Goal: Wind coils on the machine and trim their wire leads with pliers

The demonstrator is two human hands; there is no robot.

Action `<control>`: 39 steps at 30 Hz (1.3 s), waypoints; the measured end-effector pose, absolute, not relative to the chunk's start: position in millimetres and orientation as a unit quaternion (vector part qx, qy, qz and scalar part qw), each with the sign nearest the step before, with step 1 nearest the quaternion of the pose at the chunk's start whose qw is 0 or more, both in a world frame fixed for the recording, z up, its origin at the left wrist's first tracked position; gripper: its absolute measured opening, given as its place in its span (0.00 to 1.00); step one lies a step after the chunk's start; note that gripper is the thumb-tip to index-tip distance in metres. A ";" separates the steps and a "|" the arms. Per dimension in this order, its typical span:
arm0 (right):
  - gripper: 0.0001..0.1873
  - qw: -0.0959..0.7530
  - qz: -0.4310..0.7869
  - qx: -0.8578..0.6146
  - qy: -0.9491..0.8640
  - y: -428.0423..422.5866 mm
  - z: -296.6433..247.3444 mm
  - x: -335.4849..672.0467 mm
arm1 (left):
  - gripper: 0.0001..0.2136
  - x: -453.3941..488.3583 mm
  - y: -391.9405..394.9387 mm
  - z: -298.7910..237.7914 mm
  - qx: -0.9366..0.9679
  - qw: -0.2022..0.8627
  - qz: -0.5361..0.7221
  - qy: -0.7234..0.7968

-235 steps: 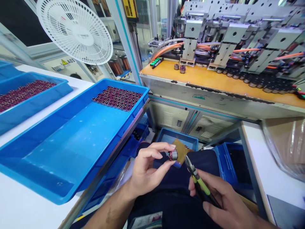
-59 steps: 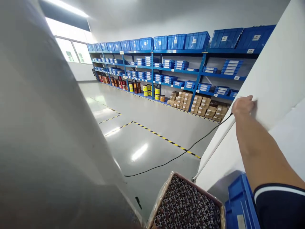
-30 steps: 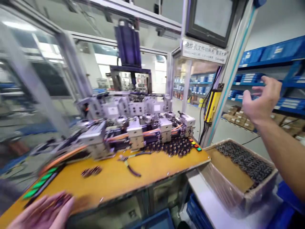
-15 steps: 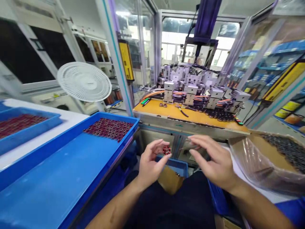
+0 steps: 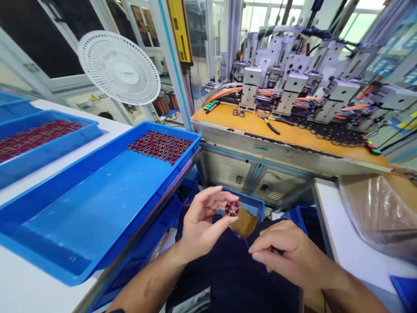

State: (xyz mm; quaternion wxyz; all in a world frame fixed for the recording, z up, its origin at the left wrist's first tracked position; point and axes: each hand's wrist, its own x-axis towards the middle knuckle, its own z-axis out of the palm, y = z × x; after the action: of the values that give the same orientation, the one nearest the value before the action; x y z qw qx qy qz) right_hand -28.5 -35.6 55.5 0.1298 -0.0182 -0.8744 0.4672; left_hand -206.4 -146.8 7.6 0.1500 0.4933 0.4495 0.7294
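Note:
Between the thumb and fingertips of my left hand (image 5: 202, 226) is a small ring-shaped wound coil core (image 5: 228, 210) with red and dark segments, its open centre facing me. My right hand (image 5: 286, 252) is lower and to the right, thumb and index finger pinched together. A thin wire (image 5: 246, 242) shows at its fingertips; where the wire's other end runs is hard to make out. Both hands are above my lap. Left of them, a long blue tray (image 5: 94, 213) carries a block of many similar red and dark parts (image 5: 161, 146) at its far end.
Another blue tray (image 5: 81, 134) of red parts stands at far left, near a white fan (image 5: 119, 67). Ahead is a machine on an orange bench top (image 5: 224, 119) with pliers (image 5: 272, 126). A plastic-lined carton (image 5: 368, 213) stands right; a blue bin (image 5: 256, 202) sits below.
My view has tilted down and come nearer the bench. My right hand, apart-fingered before, has dropped and closed into a pinch. The left hand keeps the coil core, now turned more face-on.

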 end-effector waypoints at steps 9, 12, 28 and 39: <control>0.10 0.283 0.692 -0.214 -0.629 -36.7 33.0 -38.6 | 0.34 -189.1 -132.1 -3.0 0.593 0.240 0.666 0.385; 0.10 0.312 0.707 -0.195 -0.604 -46.2 20.6 -44.2 | 0.34 -184.7 -128.0 -2.0 0.565 0.229 0.690 0.389; 0.15 0.309 0.744 -0.216 -0.552 -62.9 8.5 -33.9 | 0.24 -188.2 -138.7 -1.6 0.451 0.406 0.726 0.325; 0.14 0.225 0.656 -0.255 -0.674 -46.4 36.0 -28.3 | 0.17 -183.5 -130.2 -6.1 0.389 0.527 0.693 0.301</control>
State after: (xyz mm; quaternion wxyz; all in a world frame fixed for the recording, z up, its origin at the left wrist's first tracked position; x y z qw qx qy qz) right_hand -28.3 -46.4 36.0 0.2249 -0.2552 -0.6737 0.6560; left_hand -183.5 -130.2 -6.1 0.5272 0.3886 0.3011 0.6931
